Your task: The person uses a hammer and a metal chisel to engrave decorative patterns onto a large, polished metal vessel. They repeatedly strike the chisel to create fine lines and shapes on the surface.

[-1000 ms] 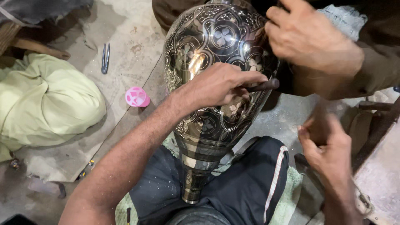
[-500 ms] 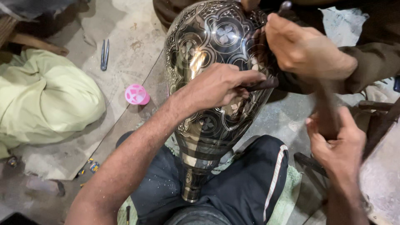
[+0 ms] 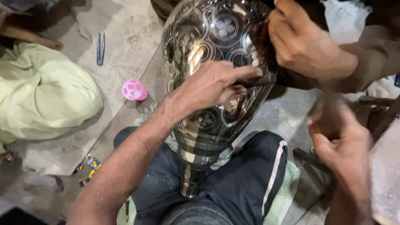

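Two of your hands are working: left hand (image 3: 212, 85) pinching a dark chisel (image 3: 256, 80) against the heavy, slippery engraved metal vase (image 3: 208, 41); blurred right hand (image 3: 339, 143) seemingly gripping a hammer handle, uncertain. Steadying by the neck seems best.

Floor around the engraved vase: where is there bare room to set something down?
Bare floor lies between the blue tweezers, the pink cup and the vase. More lies right of the vase, near the right hand. It is crowded at the vase's flank, around the left hand and another person's hand.
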